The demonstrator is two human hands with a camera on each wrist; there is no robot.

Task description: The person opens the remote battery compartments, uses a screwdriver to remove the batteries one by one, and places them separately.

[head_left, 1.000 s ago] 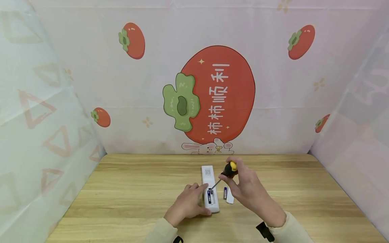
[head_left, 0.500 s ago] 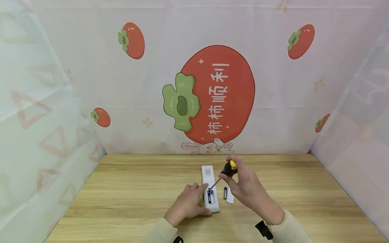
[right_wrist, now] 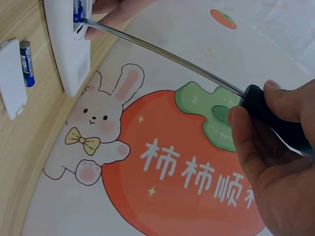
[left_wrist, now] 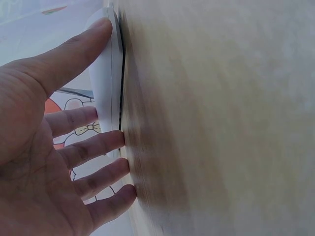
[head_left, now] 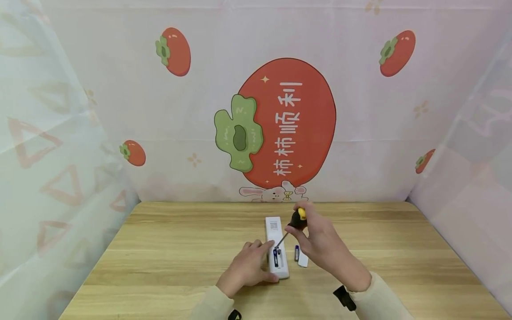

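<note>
A white remote control (head_left: 274, 233) lies back side up on the table, its battery compartment exposed. One blue battery (head_left: 275, 258) sits in the compartment's left slot; the right slot holds none. My left hand (head_left: 249, 265) steadies the remote, thumb at its near end and index finger on its side, fingers fairly straight and spread in the left wrist view. My right hand (head_left: 322, 240) grips a screwdriver (right_wrist: 162, 53) by its black and yellow handle. The slanted metal shaft's tip meets the far end of the seated battery in the right wrist view.
Right of the remote lie a loose blue battery (head_left: 297, 253) and the white battery cover (head_left: 303, 260), side by side. The wooden table (head_left: 180, 249) ends at a printed cloth backdrop (head_left: 192, 111), with cloth walls on both sides.
The right hand and screwdriver handle have shifted slightly left, making the shaft a little steeper. Its tip stays at the battery's far end. The left hand and remote hold still.
</note>
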